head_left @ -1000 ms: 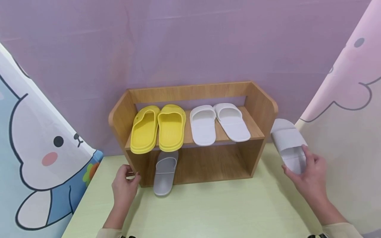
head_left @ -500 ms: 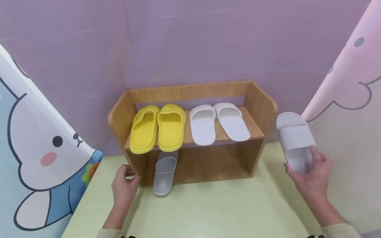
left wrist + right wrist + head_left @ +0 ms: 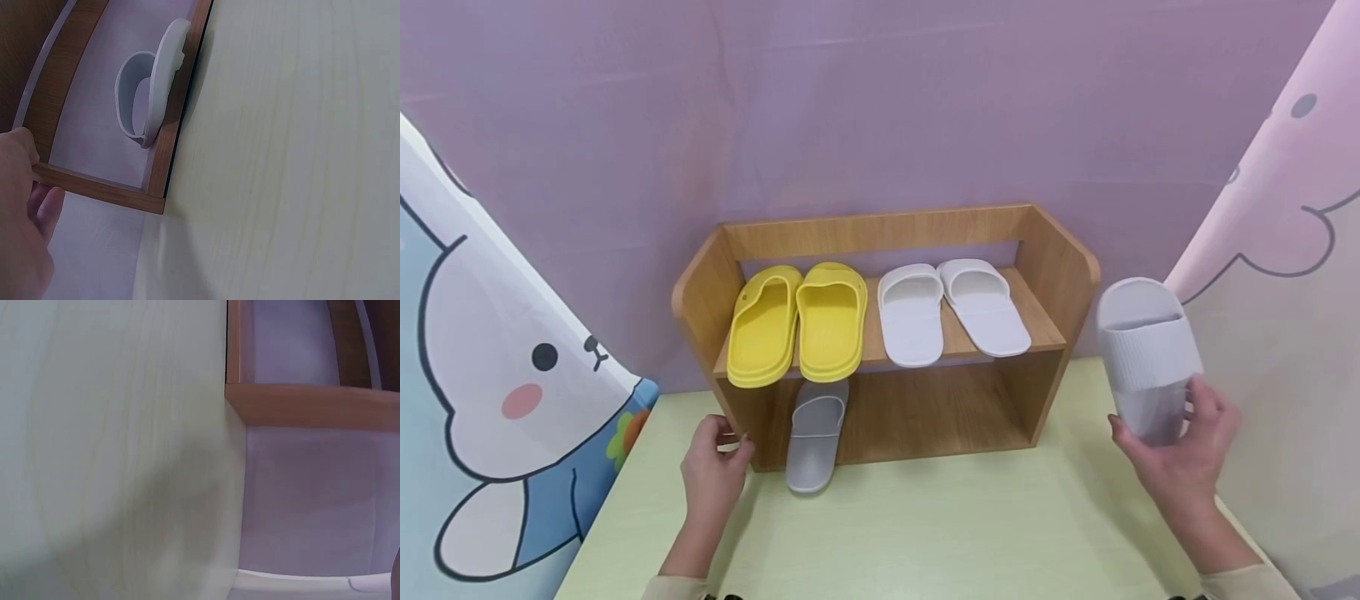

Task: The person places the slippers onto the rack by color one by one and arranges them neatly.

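At the right of the head view my right hand [image 3: 1191,450] grips a light grey slide slipper [image 3: 1152,354] by one end, thumb on one side and fingers on the other. It is raised off the table, outside the wooden shoe rack [image 3: 880,235]. With my left hand [image 3: 711,471] I pinch the front edge of the rack's left side panel, as the left wrist view also shows. A second grey slipper [image 3: 814,454] lies on the lower shelf at the left, jutting past the front edge. The right wrist view does not show the held slipper.
Yellow slippers [image 3: 831,329] stand as a pair on the upper shelf's left, and white slippers [image 3: 912,325] as a pair on its right. The rack stands on a pale green table [image 3: 910,525] before a purple backdrop [image 3: 880,100]. Printed cloths hang at both sides.
The held grey slipper has moved a little right and up, and its strap has turned more toward the camera. My left hand, the rack and the other slippers look unmoved.
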{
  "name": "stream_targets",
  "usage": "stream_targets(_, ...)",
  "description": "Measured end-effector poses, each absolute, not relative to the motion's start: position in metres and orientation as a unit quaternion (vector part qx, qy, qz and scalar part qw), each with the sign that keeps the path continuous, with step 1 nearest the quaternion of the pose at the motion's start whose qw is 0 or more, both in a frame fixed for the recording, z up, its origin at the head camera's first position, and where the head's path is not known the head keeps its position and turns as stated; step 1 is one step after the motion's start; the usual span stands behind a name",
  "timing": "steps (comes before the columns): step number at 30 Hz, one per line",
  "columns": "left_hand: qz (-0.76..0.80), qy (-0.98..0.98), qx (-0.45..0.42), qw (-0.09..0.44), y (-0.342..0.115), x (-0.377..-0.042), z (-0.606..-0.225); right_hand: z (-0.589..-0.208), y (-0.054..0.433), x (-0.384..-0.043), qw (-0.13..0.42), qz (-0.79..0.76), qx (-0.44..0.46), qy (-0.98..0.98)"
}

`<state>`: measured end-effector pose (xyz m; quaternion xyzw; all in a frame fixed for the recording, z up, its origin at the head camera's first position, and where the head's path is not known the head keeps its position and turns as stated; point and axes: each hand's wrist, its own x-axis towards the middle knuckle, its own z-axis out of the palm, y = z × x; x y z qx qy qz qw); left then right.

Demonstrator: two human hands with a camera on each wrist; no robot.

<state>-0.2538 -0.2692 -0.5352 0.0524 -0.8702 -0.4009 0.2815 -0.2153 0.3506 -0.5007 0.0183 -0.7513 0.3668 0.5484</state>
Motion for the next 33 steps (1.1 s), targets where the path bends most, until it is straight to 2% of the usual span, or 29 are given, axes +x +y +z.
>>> stream_targets(9, -0.398, -0.869, 0.050, 0.289, -0.270, -0.254, -0.536, -0.492, 0.328, -0.219, 0.592, 0.352, 0.129, -0.713)
stream_targets(23, -0.388, -0.872, 0.046, 0.294, -0.269, -0.255, -0.537, -0.493, 0.290, -0.221, 0.599, 0.313, 0.257, -0.691)
stream_targets(33, -0.387, -0.872, 0.047, 0.296, -0.269, -0.255, -0.538, -0.512, 0.267, -0.218, 0.526, 0.309, 0.313, -0.728)
